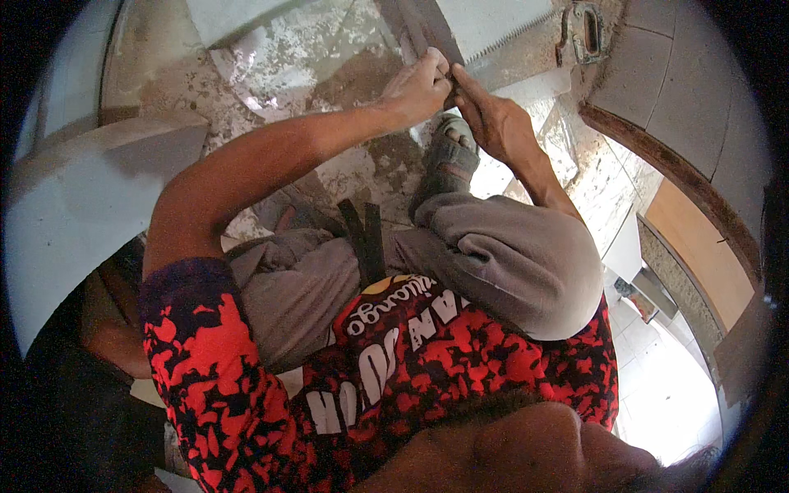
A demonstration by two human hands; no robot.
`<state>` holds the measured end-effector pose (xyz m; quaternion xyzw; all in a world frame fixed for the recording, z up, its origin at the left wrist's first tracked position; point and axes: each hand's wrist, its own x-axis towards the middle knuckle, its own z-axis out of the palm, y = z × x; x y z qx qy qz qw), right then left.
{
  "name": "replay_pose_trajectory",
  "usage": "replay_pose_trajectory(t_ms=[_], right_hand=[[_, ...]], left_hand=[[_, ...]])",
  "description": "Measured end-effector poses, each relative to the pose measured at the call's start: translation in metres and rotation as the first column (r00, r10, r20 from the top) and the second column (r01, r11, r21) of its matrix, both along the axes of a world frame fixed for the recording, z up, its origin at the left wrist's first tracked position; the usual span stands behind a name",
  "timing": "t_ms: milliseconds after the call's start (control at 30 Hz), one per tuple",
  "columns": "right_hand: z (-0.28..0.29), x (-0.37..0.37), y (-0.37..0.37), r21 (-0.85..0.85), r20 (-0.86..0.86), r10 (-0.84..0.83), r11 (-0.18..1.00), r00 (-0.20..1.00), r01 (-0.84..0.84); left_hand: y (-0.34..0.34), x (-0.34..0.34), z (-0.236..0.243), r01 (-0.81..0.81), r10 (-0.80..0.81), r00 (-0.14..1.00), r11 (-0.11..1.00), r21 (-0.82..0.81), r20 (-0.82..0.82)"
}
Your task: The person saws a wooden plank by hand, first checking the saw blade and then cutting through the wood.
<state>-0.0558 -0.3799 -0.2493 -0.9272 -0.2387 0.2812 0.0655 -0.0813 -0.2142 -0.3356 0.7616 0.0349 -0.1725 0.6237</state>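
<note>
the left hand (419, 86) and right hand (491, 123) meet at the toothed edge of a hand saw (501, 37). both hands are closed, fingertips pinching something small at the saw teeth; the pinched item cannot be identified. the saw blade extends up and right from the hands to its handle (590, 31). directly below the hands, a sandalled foot (450, 156) rests on the stained floor (312, 49).
</note>
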Motion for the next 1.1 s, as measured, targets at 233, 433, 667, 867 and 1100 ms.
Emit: replay_pose_trajectory(t_ms=[233,433,667,867,1100], right_hand=[[-0.002,-0.023,-0.02,0.196,-0.036,-0.066,0.978,0.997,0.071],[0.008,-0.035,-0.033,0.087,-0.055,-0.072,0.993,0.996,0.077],[-0.009,-0.022,-0.016,0.073,0.016,0.007,0.997,1.0,-0.008],[-0.017,-0.009,0.0,0.197,-0.002,-0.037,0.98,0.999,0.036],[-0.005,-0.026,-0.025,0.178,-0.054,-0.06,0.982,0.997,0.069]], left_hand=[[0.019,-0.003,0.003,0.021,-0.019,0.998,0.999,0.03,-0.051],[0.011,-0.003,-0.006,-0.005,0.005,1.0,1.0,0.002,0.028],[0.008,-0.004,-0.009,-0.071,0.072,0.996,0.997,-0.024,0.053],[0.015,-0.012,-0.011,-0.074,0.071,0.997,0.994,0.075,0.042],[0.016,-0.004,-0.004,0.005,-0.005,1.0,1.0,0.003,-0.011]])
